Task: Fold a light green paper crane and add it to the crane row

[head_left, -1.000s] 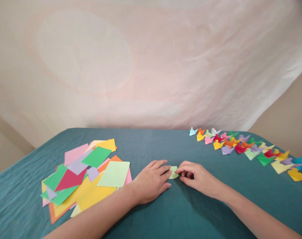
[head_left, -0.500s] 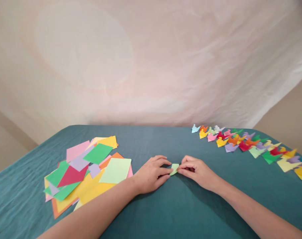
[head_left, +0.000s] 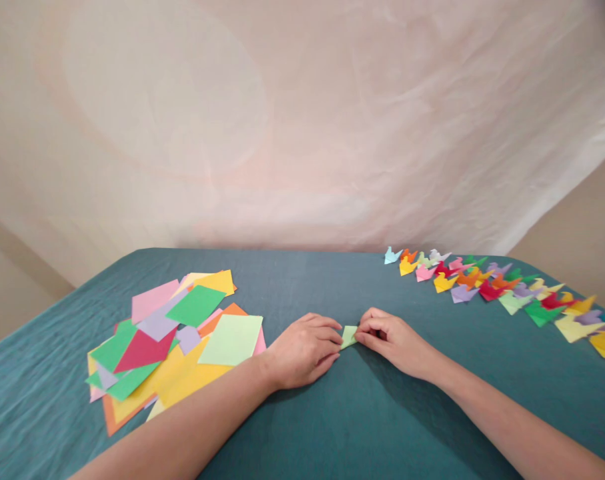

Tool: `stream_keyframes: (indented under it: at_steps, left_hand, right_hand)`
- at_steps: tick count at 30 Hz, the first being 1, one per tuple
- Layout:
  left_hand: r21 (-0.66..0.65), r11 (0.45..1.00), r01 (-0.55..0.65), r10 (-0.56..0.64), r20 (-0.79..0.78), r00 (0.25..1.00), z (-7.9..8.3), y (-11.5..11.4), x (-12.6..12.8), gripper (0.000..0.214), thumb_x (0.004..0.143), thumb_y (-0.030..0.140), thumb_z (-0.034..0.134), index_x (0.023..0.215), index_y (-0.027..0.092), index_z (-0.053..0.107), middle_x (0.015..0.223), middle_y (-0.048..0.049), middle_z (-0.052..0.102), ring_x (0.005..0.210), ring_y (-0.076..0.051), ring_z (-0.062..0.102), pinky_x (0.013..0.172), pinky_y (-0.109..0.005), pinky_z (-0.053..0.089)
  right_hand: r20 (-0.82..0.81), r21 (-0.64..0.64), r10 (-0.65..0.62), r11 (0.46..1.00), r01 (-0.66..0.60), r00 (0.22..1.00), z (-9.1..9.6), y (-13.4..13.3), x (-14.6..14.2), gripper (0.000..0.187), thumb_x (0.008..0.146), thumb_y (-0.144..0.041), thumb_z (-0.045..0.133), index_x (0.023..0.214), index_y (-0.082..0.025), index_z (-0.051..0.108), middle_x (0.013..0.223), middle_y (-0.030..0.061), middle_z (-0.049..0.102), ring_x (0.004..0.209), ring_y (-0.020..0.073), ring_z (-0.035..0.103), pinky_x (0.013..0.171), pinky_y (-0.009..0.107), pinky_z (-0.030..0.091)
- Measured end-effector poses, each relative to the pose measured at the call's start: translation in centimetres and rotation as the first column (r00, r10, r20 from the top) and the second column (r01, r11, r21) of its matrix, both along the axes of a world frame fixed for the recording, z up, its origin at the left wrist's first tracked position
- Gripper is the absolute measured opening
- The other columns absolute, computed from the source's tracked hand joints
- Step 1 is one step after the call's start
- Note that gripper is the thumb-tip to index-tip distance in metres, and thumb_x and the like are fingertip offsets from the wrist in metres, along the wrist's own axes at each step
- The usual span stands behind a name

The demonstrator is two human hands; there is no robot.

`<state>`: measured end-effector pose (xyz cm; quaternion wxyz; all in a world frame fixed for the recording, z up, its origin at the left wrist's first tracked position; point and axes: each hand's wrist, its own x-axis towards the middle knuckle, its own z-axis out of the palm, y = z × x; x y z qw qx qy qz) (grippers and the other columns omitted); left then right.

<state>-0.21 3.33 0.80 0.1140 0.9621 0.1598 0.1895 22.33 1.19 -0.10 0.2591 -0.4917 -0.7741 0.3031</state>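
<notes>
A small folded piece of light green paper (head_left: 349,336) lies on the tablecloth between my two hands, partly covered by the fingers. My left hand (head_left: 305,351) rests on the cloth, fingers bent and close together, holding the paper's left edge down. From the other side, my right hand (head_left: 390,339) pinches the right edge between thumb and fingertips. The finer folds are too small to make out.
Loose sheets of coloured paper, with a light green sheet (head_left: 231,340) on top, spread left of my left forearm. Several folded paper birds stand in slanting rows at the right, including a yellow paper bird (head_left: 443,283). A pale cloth (head_left: 302,133) hangs behind the table.
My left fingers have drawn closer together at the paper's left edge. The right hand keeps its pinch with a slight shift, and the whole view has tilted very little.
</notes>
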Motion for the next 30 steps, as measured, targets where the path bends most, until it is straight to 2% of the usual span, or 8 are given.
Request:
stream_keyframes:
  at_steps: [3,7,13,17,30]
  left_hand:
    - [0.003,1.000,0.025,-0.025,-0.001,1.000,0.0,-0.1,-0.1,0.024,0.089,0.017,0.040,0.102,0.017,0.060,0.100,-0.0058,0.066,0.108,-0.019,0.052,0.096,-0.034,0.037]
    - [-0.027,1.000,0.001,-0.001,-0.012,1.000,0.3,-0.3,-0.1,0.025,0.086,0.014,0.040,0.106,0.015,0.055,0.104,-0.0092,0.062,0.105,-0.018,0.053,0.094,-0.032,0.040]
    - [0.031,0.999,0.010,-0.005,-0.152,0.988,1.0,-0.9,0.3,0.030,0.090,0.021,0.040,0.117,0.014,0.049,0.105,-0.0112,0.059,0.104,-0.021,0.052,0.095,-0.035,0.038]
    - [0.063,0.998,-0.010,0.023,-0.213,0.977,1.1,-1.2,0.5,0.030,0.090,0.028,0.042,0.116,0.014,0.050,0.105,-0.0115,0.057,0.104,-0.022,0.051,0.094,-0.035,0.038]
    - [0.071,0.994,-0.088,0.102,-0.218,0.971,1.0,-1.6,0.8,0.030,0.089,0.034,0.046,0.112,0.015,0.049,0.103,-0.0098,0.055,0.099,-0.022,0.051,0.090,-0.034,0.041]
  right_hand:
    - [0.007,0.005,-0.013,1.000,0.013,1.000,0.1,0.0,-0.1,0.020,0.086,-0.029,0.051,0.073,-0.018,0.063,0.079,0.0020,0.056,0.069,0.0129,0.053,0.062,0.025,0.040]
    - [0.005,0.013,-0.023,1.000,0.023,1.000,0.1,-0.1,-0.1,0.020,0.085,-0.029,0.052,0.073,-0.018,0.063,0.079,0.0023,0.057,0.066,0.0128,0.052,0.060,0.025,0.040]
    - [0.016,0.034,-0.037,0.999,0.036,0.999,-0.1,-0.1,-0.2,0.019,0.085,-0.027,0.052,0.070,-0.018,0.060,0.077,0.0016,0.056,0.063,0.0114,0.051,0.059,0.024,0.039]
    - [0.022,0.040,-0.054,0.998,0.053,0.998,-0.3,-0.1,-0.3,0.019,0.084,-0.027,0.052,0.070,-0.018,0.059,0.077,0.0012,0.055,0.063,0.0113,0.051,0.058,0.024,0.039]
    - [0.070,0.066,-0.110,0.992,0.106,0.991,-0.6,0.1,-0.5,0.018,0.083,-0.027,0.052,0.068,-0.018,0.058,0.076,0.0014,0.053,0.060,0.0115,0.051,0.056,0.025,0.040]
